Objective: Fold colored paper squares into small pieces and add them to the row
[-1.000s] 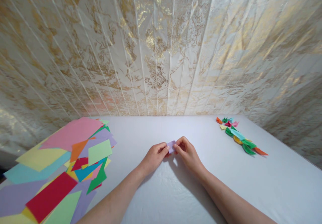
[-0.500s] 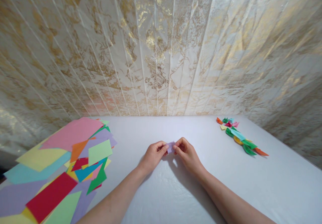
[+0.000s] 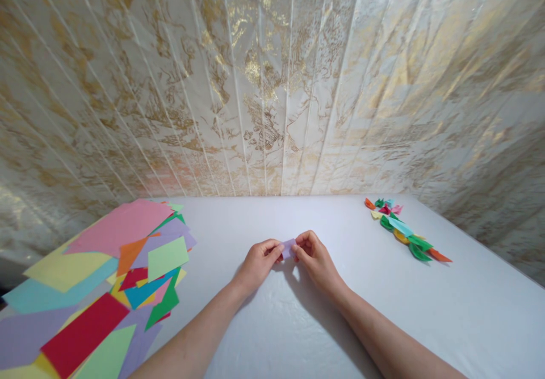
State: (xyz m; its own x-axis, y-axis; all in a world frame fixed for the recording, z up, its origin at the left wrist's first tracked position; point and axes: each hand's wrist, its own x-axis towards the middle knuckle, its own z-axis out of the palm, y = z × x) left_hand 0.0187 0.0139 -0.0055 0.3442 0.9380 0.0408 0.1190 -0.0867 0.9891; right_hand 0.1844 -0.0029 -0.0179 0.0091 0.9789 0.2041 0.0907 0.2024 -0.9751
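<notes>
Your left hand (image 3: 260, 259) and right hand (image 3: 314, 256) pinch a small purple paper (image 3: 288, 248); it seems folded, though small.

You're at an indoor craft table (image 3: 238, 220)
Gold-patterned drape (image 3: 264, 84) behind it — paper (image 3: 121, 228) to your left, folded pieces (image 3: 401, 227) to your right — home or studio, unclear.

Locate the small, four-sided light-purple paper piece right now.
In the head view, the light-purple paper piece is below and slightly right of centre, held between the left hand and right hand, over the white tabletop.
</notes>
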